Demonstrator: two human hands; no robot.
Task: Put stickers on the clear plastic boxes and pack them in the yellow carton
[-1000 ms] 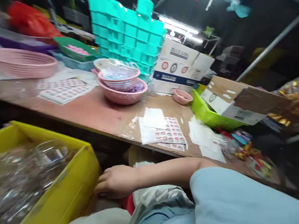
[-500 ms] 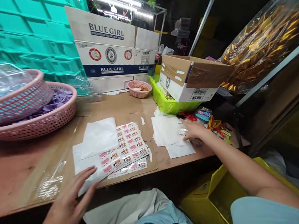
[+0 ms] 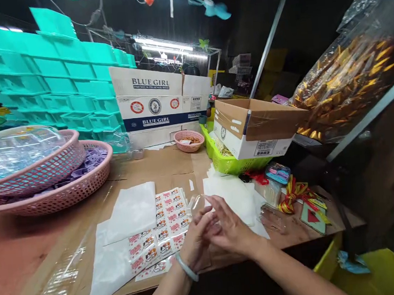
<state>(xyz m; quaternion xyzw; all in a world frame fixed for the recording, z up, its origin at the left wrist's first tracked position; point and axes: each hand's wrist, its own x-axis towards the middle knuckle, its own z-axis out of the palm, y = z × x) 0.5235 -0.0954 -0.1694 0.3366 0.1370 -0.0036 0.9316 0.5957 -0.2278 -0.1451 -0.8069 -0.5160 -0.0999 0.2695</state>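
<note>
My left hand [image 3: 200, 230], with a pale bracelet on its wrist, meets my right hand [image 3: 230, 229] over the front of the table. Between their closed fingers is a small clear plastic piece [image 3: 197, 203] with a rounded edge; its lower part is hidden by the fingers. Just left of the hands lie sticker sheets [image 3: 170, 217] printed with cats and pink marks. White paper sheets [image 3: 134, 210] partly cover them. Behind my right hand spreads a stack of thin whitish sheets [image 3: 236, 194].
Pink baskets [image 3: 68, 192] stand on the left, below stacked turquoise crates [image 3: 78, 88]. A small pink basket [image 3: 189, 141] sits by the white carton [image 3: 160, 107]. A green basket [image 3: 227, 163] bears an open box [image 3: 270, 129]. Red-yellow ribbons [image 3: 290, 197] lie at right.
My right hand has left the whitish sheets on the right, bringing the clear piece to the middle. My left hand has come across from the left to meet it. The view has tilted upward.
</note>
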